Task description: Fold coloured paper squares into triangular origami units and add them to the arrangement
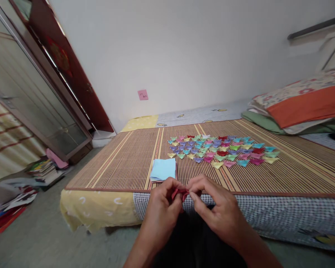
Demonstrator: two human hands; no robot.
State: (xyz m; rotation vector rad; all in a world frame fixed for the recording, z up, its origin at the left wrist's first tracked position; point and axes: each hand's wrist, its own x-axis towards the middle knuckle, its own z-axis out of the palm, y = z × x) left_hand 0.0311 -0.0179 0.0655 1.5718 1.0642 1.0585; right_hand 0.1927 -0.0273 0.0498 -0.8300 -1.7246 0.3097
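A small piece of red paper (pixel 176 193), bent into folds, is pinched between my two hands in front of the bed's near edge. My left hand (pixel 164 208) grips its left part between thumb and fingers. At its right end, the thumb and fingertips of my right hand (pixel 216 208) press together. A stack of square paper with a light blue sheet on top (pixel 163 169) lies on the striped mat (pixel 123 160) just beyond my left hand. Further back and to the right, several rows of small folded paper pieces (pixel 217 165) in many colours cover part of the mat.
Folded bedding (pixel 309 102) is piled at the back right of the bed. A pink note (pixel 142 95) is stuck to the white wall. Books (pixel 43 169) and papers lie on the floor at the left, near a glass-panelled door (pixel 44 93).
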